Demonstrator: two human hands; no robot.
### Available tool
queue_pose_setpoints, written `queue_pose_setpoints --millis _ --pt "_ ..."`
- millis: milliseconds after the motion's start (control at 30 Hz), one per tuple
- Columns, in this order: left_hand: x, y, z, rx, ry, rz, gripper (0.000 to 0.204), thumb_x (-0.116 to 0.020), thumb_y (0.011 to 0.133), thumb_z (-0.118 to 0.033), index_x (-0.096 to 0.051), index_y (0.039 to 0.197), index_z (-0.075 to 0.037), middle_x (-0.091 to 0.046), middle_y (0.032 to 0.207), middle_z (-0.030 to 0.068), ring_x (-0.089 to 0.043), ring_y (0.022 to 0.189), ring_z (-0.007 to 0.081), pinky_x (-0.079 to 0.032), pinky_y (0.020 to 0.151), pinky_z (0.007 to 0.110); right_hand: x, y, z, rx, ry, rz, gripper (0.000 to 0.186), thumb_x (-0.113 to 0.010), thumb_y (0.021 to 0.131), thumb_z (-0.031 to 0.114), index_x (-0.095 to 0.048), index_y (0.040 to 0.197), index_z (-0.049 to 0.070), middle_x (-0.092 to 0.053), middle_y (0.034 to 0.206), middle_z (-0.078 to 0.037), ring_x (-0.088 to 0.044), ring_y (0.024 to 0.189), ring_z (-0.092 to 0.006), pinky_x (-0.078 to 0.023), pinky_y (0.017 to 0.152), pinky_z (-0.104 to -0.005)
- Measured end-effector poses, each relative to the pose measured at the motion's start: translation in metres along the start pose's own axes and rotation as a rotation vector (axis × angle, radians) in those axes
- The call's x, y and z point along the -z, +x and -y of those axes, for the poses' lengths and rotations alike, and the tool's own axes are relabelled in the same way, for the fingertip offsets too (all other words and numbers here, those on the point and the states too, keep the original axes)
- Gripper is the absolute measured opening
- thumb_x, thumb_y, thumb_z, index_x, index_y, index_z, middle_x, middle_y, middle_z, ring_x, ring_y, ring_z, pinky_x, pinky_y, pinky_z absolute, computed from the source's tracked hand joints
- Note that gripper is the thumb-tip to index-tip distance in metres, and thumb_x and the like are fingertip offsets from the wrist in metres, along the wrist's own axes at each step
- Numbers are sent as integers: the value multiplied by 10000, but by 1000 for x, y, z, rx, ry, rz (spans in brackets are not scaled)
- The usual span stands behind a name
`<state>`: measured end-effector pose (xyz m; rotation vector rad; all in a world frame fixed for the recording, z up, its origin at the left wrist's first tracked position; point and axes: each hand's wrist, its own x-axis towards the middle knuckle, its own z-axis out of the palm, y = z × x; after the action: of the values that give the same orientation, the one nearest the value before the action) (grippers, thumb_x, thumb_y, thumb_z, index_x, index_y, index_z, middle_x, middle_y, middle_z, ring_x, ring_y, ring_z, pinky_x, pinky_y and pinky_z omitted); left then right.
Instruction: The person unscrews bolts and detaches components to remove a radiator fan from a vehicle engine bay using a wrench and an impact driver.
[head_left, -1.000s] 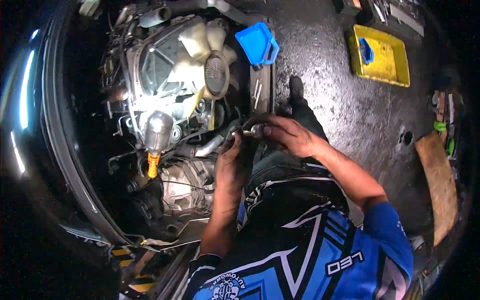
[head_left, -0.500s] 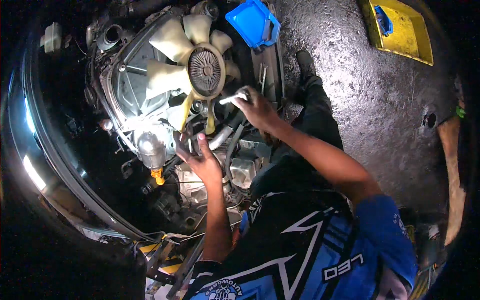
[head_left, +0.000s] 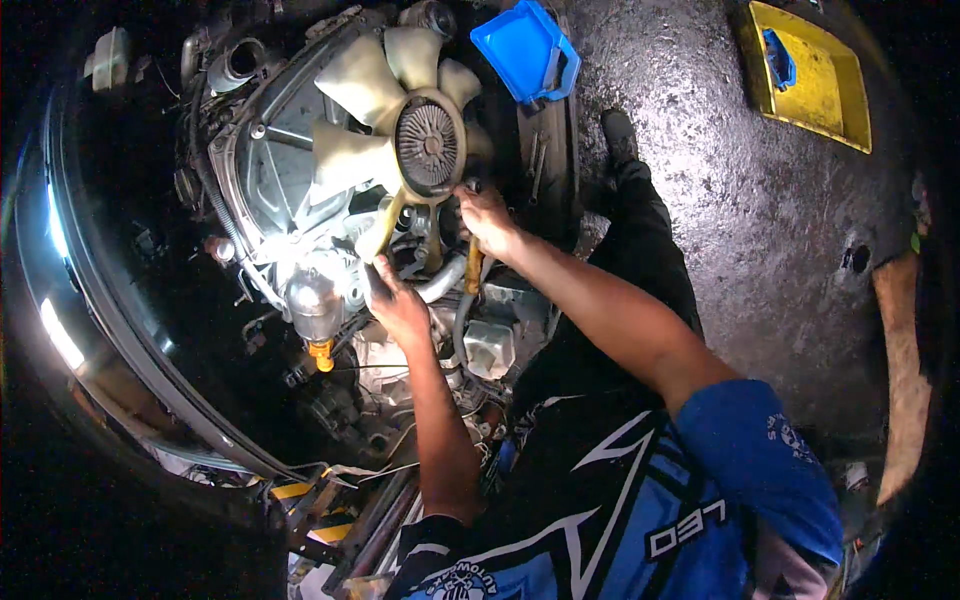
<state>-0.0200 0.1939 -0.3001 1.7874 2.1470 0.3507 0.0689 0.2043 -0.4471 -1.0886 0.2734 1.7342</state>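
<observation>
A pale, yellowed cooling fan (head_left: 355, 165) with broad blades is mounted on the engine, and a round finned metal hub (head_left: 432, 145) sits at its middle. My left hand (head_left: 400, 312) is closed at the tip of the lower yellow blade, thumb against it; the other fingers are partly hidden. Just below the hub's right side, my right hand (head_left: 485, 218) is closed around a slim metal tool, mostly covered by the fingers. A narrow yellow-brown piece (head_left: 474, 265) shows under that hand; I cannot tell what it is.
Brightly lit beside my left hand is a silver canister (head_left: 314, 300) with an orange fitting (head_left: 321, 356). A blue tray (head_left: 520, 50) rests at the engine bay's edge, near loose wrenches (head_left: 538, 165). The wet floor holds a yellow tray (head_left: 820, 85). Dark bodywork curves along the left.
My right hand has moved left and slightly down to the hub, and its tool is now mostly hidden. My left hand's fingers have closed in on the blade tip. The whole view has shifted slightly.
</observation>
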Motion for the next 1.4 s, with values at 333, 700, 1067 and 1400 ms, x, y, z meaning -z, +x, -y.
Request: queue_pose_setpoints --millis 333,700,1067,1400 --pt "-32 17 42 273 -51 445 596 -477 917 -457 -516 1207 63 -548 1116 318 -547 1010 365 -411 895 366 4 -6 2 83 -77 27 267 -548 895 319 -506 1023 89 -486 690 -30 -479 523 -134 -416 403 -272" --pt "-72 77 59 98 -64 830 976 -453 760 -754 -390 1346 24 -439 1344 236 -386 1282 345 -299 1045 370 -17 -18 6 19 -394 -217 284 -477 937 294 -470 1131 87 -546 807 -62 -522 536 -154 -474 418 -301" --pt "-61 87 41 -27 -249 936 710 -543 851 -548 -491 1273 20 -535 1273 161 -490 1163 256 -345 985 355 -4 -33 -37 85 -306 -49 308 -581 875 207 -371 1063 84 -483 718 -49 -503 493 -163 -516 414 -325" --pt "-102 92 113 -281 -244 632 659 -560 825 -570 -563 1186 -18 -644 1056 156 -598 947 297 -441 833 380 -47 -80 -37 248 -1040 -551 346 -509 864 322 -624 814 -1 -650 768 -202 -648 698 -353 -514 606 -428"
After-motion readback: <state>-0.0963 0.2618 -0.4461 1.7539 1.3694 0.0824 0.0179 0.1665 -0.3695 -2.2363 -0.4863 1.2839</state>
